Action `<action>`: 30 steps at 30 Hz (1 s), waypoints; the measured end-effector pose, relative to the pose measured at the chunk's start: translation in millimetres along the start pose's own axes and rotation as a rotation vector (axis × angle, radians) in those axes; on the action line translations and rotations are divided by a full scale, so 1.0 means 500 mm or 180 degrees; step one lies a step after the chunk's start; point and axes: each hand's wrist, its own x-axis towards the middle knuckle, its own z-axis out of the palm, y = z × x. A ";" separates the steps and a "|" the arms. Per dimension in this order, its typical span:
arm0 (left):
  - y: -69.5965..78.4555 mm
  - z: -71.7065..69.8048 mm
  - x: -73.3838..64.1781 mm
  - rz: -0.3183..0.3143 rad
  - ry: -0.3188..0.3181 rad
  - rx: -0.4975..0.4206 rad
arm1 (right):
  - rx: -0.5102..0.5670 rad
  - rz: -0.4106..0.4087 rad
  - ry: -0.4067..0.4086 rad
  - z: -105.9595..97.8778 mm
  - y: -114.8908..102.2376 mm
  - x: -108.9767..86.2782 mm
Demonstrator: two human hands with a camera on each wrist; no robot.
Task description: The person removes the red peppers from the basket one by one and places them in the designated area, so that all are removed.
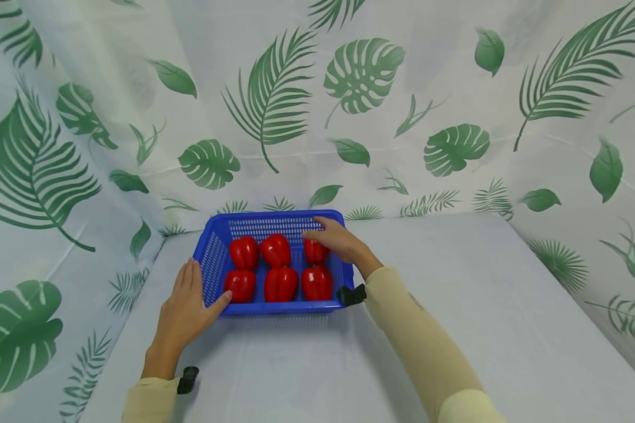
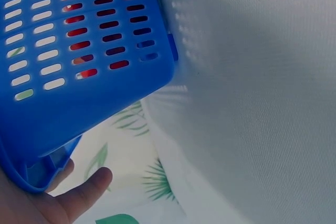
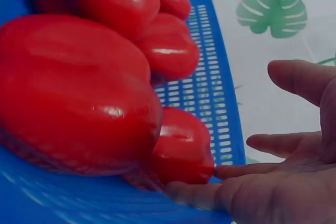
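Observation:
A blue plastic basket (image 1: 286, 308) with slotted walls holds several red bell peppers in two rows in the head view. My left hand (image 1: 185, 311) rests at the basket's front left corner, thumb by the rim and fingers extended along the left side. Over the back right pepper (image 1: 316, 252) reaches my right hand (image 1: 341, 239), partly hiding it. In the right wrist view that hand's fingers are spread and loosely bent, a fingertip at the edge of the back pepper (image 3: 184, 148). The nearer front right pepper (image 3: 79, 93) looms large there.
The basket stands on a white-covered table (image 1: 481, 305) towards its back edge. Behind and beside the table hangs a white sheet (image 1: 296, 188) printed with green leaves. A small black device (image 1: 351, 295) sits at my right wrist, close to the basket's front right corner.

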 end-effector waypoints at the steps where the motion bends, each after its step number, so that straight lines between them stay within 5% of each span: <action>1: 0.001 0.000 0.000 -0.0001 0.0004 0.0008 | -0.0006 0.0004 -0.0002 0.000 0.000 0.001; 15: 0.006 -0.001 -0.001 0.0022 0.0060 -0.0018 | -0.0585 0.0006 0.0268 0.015 -0.006 0.002; 30: -0.001 0.002 0.002 -0.0028 0.0046 -0.0041 | -0.0467 0.0154 0.0282 0.037 0.004 0.034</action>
